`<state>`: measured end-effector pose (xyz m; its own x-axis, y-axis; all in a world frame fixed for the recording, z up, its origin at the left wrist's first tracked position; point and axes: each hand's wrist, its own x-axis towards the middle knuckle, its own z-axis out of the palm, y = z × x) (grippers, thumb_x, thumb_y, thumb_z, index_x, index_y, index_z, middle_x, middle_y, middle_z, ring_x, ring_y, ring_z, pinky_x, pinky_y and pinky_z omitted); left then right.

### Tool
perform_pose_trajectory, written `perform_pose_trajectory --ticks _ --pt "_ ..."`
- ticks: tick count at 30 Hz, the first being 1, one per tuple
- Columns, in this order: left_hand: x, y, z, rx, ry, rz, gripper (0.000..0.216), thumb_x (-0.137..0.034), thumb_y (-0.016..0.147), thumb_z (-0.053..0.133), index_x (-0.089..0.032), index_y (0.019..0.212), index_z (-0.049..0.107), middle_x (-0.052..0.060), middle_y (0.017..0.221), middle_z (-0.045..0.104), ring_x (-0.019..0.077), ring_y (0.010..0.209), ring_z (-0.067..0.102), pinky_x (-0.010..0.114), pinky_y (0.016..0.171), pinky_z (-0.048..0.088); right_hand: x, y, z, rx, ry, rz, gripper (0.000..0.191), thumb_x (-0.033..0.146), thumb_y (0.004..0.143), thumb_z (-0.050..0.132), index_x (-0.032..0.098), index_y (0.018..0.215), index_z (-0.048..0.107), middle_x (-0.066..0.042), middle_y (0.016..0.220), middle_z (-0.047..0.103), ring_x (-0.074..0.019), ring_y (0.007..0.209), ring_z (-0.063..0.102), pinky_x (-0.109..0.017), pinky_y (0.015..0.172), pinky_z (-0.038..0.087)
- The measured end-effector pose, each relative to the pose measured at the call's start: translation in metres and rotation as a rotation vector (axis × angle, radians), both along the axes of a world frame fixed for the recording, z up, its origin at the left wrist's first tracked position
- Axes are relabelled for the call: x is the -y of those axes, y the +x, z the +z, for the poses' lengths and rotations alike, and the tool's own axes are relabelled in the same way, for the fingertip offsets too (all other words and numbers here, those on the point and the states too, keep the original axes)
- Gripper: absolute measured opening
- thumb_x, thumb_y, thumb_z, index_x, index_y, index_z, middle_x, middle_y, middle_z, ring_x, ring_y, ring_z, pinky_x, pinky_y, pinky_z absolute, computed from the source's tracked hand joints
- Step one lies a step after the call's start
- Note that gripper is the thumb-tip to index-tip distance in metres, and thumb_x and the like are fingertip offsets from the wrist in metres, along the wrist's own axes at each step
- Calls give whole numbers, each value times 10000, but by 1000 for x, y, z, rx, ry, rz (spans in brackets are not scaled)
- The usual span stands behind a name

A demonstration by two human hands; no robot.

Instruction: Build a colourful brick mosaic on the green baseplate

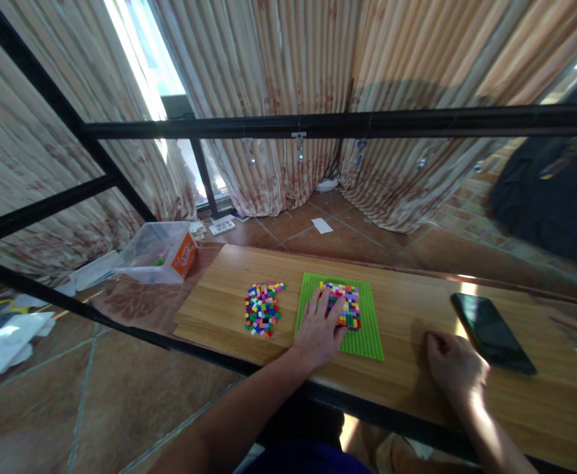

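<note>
My left hand lies over a green studded baseplate, its fingers stretched out and slightly apart. Under and beyond those fingers is a block of small multicoloured bricks set close together on the plate; part of it is hidden by the hand. To the left of the plate, a loose pile of small coloured bricks is spread on the wooden tabletop. My right hand rests on the table as a loose fist, apart from the plate, with nothing visible in it.
A black smartphone lies just right of my right hand. Past the left end of the wooden board stands a clear plastic box with an orange label. A black metal bar crosses in front of the curtains.
</note>
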<state>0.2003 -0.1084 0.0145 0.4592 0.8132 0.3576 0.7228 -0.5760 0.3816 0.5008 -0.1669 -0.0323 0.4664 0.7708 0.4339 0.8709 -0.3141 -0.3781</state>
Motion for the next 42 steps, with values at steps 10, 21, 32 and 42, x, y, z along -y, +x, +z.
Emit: perform_pose_trajectory --ticks 10,21,32,42 --pt "0 0 0 -2 -14 -1 683 -387 901 621 -225 1523 389 161 1615 317 375 1510 254 572 1145 411 0 -1 0 1 -14 -17 323 380 870 507 163 891 745 -101 852 684 -202 720 561 -317 632 384" --pt "0 0 1 -18 -22 1 682 -388 905 617 -216 1525 389 175 1613 314 392 1502 263 578 1135 417 0 -2 2 3 -38 -26 350 401 877 494 161 899 748 -104 881 703 -214 764 596 -317 657 404" --pt "0 -1 0 1 -33 -8 693 -390 910 609 -231 1537 362 161 1624 292 386 1506 251 575 1148 398 1 -3 2 15 -27 -21 336 388 889 508 157 913 752 -100 881 702 -197 741 580 -311 654 402" --pt "0 -1 2 7 -76 -18 705 -368 909 607 -230 1549 344 154 1639 253 390 1518 213 573 1188 343 0 -1 1 31 0 -4 324 390 878 511 166 871 745 -97 853 706 -205 736 587 -309 642 403"
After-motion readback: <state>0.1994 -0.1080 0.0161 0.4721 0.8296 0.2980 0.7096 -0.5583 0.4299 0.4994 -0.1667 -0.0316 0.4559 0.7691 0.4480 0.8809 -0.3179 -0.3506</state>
